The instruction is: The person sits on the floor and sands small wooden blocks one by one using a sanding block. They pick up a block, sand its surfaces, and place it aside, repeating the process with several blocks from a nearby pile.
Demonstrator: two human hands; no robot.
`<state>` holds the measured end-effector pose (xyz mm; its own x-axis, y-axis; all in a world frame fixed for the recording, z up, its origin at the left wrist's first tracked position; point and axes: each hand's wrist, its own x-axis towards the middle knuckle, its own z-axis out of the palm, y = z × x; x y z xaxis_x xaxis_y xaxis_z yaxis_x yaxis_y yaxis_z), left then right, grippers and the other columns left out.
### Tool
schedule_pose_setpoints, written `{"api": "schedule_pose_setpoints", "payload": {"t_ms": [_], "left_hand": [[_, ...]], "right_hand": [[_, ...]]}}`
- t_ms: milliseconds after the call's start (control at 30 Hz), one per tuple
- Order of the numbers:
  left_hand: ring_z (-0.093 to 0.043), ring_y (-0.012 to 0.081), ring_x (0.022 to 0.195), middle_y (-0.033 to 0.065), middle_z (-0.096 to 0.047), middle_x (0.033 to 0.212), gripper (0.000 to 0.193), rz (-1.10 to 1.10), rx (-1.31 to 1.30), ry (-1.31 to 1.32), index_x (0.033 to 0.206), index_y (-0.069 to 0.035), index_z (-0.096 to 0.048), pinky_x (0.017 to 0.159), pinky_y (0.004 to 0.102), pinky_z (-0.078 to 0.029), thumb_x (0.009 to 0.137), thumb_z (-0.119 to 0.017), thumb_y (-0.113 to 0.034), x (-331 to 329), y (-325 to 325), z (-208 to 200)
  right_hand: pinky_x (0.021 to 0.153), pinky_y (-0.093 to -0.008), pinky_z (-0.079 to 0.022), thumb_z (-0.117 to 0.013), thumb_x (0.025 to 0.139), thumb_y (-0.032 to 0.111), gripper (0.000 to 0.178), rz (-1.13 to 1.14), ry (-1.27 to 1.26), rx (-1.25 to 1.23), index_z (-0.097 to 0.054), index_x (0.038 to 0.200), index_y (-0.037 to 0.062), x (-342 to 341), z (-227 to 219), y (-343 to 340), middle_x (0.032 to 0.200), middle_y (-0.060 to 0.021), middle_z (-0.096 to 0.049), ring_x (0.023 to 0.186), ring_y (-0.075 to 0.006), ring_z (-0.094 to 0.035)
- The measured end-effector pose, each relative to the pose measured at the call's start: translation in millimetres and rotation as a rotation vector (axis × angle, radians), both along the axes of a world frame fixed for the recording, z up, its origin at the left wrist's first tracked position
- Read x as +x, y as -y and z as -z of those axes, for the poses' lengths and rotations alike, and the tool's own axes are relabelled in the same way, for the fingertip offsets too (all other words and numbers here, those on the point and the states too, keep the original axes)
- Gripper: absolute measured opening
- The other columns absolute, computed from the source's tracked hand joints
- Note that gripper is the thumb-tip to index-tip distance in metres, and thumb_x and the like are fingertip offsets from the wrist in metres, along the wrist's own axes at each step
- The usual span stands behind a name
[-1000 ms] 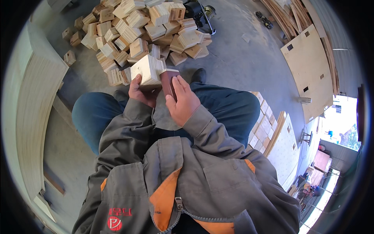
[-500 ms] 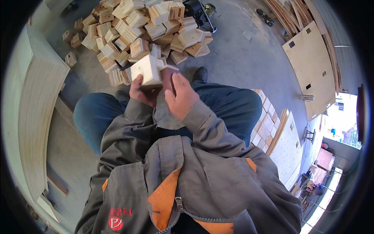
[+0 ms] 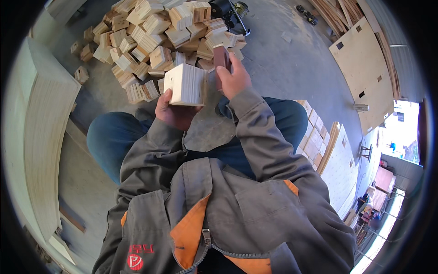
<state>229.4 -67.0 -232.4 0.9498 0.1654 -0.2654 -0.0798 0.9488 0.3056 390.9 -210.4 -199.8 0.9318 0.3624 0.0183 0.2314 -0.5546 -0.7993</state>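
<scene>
My left hand [image 3: 175,112] grips a pale plywood block [image 3: 186,86] from below and the left side, thumb on its near left face. The block shows layered edges on its right face and a small dark spot on its left one. Up and to the right, my right hand [image 3: 235,76] is closed on a flat reddish-brown sanding block [image 3: 222,61], held upright. A gap separates the sanding block from the plywood block. The fingers behind both pieces are partly hidden.
A large heap of plywood blocks [image 3: 155,27] lies on the floor ahead. Stacked blocks [image 3: 312,137] stand by my right knee, beside a board [image 3: 340,164]. A tall stack of sheets [image 3: 43,137] rises at left. Perforated plywood panels [image 3: 365,68] lie far right.
My right hand has moved the sanding block up and right, off the plywood block. My left hand has shifted slightly right, and the plywood block has turned to show its layered side.
</scene>
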Motion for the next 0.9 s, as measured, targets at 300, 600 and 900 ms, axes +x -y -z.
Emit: {"api": "schedule_pose_setpoints", "payload": {"t_ms": [300, 600, 900], "left_hand": [[-0.055, 0.0325, 0.126, 0.0084, -0.057, 0.139, 0.066, -0.14, -0.146, -0.15, 0.145, -0.018, -0.049, 0.095, 0.0509, -0.051, 0.089, -0.06, -0.053, 3.2, -8.3, 4.1], [-0.059, 0.0313, 0.123, 0.0071, -0.06, 0.138, 0.067, -0.127, -0.123, -0.116, 0.145, -0.017, -0.05, 0.097, 0.0502, -0.05, 0.088, -0.062, -0.051, 4.1, -13.4, 35.5], [-0.059, 0.0289, 0.125, 0.0097, -0.059, 0.14, 0.072, 0.083, -0.067, -0.152, 0.147, -0.013, -0.048, 0.104, 0.0485, -0.049, 0.086, -0.068, -0.046, -1.0, 3.6, 20.3]], "right_hand": [[0.113, -0.0415, -0.04, -0.065, 0.094, 0.026, 0.062, -0.142, -0.008, 0.053, -0.048, 0.144, -0.0044, -31.3, 13.4, 22.0, 0.144, -0.0273, -0.051, 0.134, -0.0387, -0.051], [0.101, -0.0482, -0.047, -0.069, 0.091, 0.023, 0.056, -0.515, 0.333, 0.004, -0.055, 0.141, 0.004, -91.8, -32.5, 11.6, 0.144, -0.0285, -0.05, 0.121, -0.0458, -0.057], [0.109, -0.0474, -0.044, -0.066, 0.091, 0.023, 0.053, -0.262, 0.137, -0.021, -0.057, 0.136, -0.003, -4.8, 10.3, -8.4, 0.14, -0.0321, -0.053, 0.128, -0.0467, -0.054]]}}
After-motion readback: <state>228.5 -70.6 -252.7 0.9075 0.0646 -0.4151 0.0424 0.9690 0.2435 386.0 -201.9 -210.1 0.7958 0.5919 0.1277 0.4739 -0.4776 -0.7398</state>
